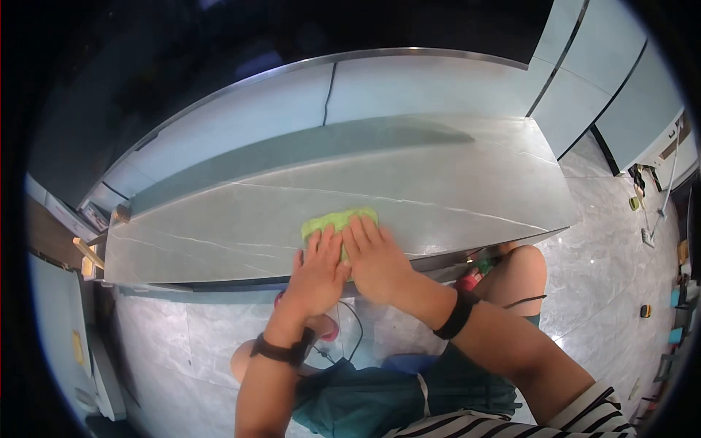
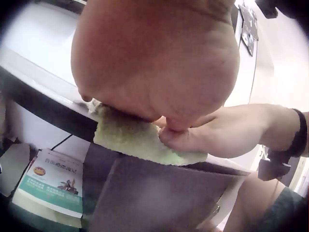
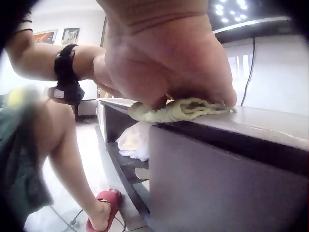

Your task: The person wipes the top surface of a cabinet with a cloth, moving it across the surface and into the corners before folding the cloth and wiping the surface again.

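A light green cloth [image 1: 337, 219] lies on the grey stone-look top [image 1: 438, 182] of a long low cabinet, near its front edge. Both hands press flat on it side by side, fingers straight and pointing away: the left hand [image 1: 319, 274] and, touching it, the right hand [image 1: 376, 263]. In the left wrist view the cloth [image 2: 130, 137] hangs a little over the edge below the left hand [image 2: 159, 63]. From the right wrist, folds of the cloth [image 3: 178, 111] show under the right hand [image 3: 169, 63].
A large dark screen [image 1: 292, 29] stands behind the top, with a cable [image 1: 329, 95] on the wall. Small items [image 1: 121, 213] sit at the left end. Below the top, a book [image 2: 53, 183] and a plastic bag [image 3: 134, 140] lie in open compartments. The person's knees are close to the front.
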